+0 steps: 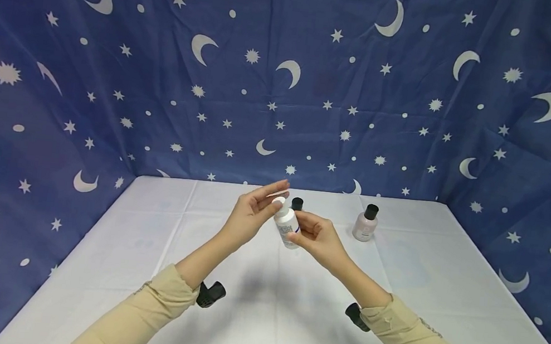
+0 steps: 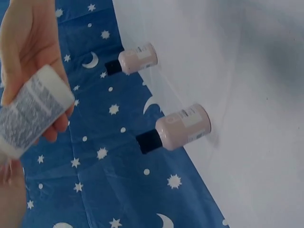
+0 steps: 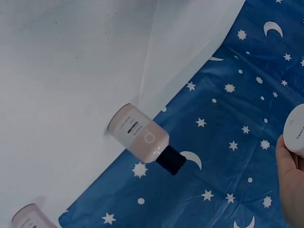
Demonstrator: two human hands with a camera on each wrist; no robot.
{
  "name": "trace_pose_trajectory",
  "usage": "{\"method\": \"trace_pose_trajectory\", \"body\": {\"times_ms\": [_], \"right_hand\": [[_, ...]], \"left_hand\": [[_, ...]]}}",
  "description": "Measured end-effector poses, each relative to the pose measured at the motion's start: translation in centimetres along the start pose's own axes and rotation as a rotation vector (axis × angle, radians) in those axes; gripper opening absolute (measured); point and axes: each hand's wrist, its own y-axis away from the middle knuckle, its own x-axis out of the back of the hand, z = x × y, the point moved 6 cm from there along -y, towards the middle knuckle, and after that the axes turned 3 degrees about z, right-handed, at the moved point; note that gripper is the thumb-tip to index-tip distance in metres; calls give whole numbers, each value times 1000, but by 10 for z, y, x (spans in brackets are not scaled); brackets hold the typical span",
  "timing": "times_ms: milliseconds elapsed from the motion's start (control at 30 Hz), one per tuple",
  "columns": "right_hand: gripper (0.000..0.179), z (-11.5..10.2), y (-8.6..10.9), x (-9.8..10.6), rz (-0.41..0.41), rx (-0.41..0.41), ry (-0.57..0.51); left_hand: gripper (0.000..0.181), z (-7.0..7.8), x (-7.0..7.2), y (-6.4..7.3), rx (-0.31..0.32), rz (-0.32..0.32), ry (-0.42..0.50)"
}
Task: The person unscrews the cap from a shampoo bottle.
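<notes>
- Here, a table spreads out under a white cloth (image 1: 139,239), marked with straight fold lines; soft grey shadows fall across its near middle.
- Dark blue fabric (image 1: 244,82) hangs along the far, left and right sides, printed with white crescent moons, stars and dots, and rippled in loose folds.
- Two arms in beige sleeves (image 1: 145,307) reach in from the near left and near right, with a black device (image 1: 210,294) beside each cuff.
- A small white bottle (image 1: 287,226) is held up above the table, toward the far middle, tilted with its white cap (image 1: 279,201) leaning to the far left.
- The right hand (image 1: 318,235) is clamped on the bottle's body, thumb and fingers curled round it.
- The left hand (image 1: 254,213) pinches the cap, its index finger stretched out past it.
- One pink bottle (image 1: 365,227) with a black cap stands upright at the far right.
- A second pink bottle (image 1: 297,203) stands behind the white one, mostly hidden from the head view except for its black cap.
</notes>
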Motion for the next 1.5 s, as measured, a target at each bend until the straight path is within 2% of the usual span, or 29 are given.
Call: {"method": "trace_pose_trajectory", "body": {"times_ms": [100,200,300,433,600,833,1000,1100,1333,1500], "right_hand": [[49,2,1,1,-10,-14,12],[49,3,2,2,-22,-24,13],[50,3,3,2,-29,-27,11],[52,2,3,2,-36,-32,-1],[53,0,5,2,-45,-26,-29],[52,1,5,3,-23,-36,-43],[49,1,4,1,-10,-53,-63],[49,2,5,1,-5,-61,-73],[48,5,5,0,13,-79,-35],[48,6,5,1,18,-100,-33]], "left_hand": [[40,0,-1,2,-8,-139,-33],[40,-2,1,4,2,-228,-51],[40,-4,2,4,20,-266,-39],[40,-6,2,4,36,-259,-5],[39,-9,3,4,60,-195,11],[35,-11,7,4,74,38,32],[31,-11,10,5,64,159,10],[28,-11,10,5,59,202,-20],[28,-12,8,5,51,255,-30],[32,-10,6,5,21,239,-49]]}}
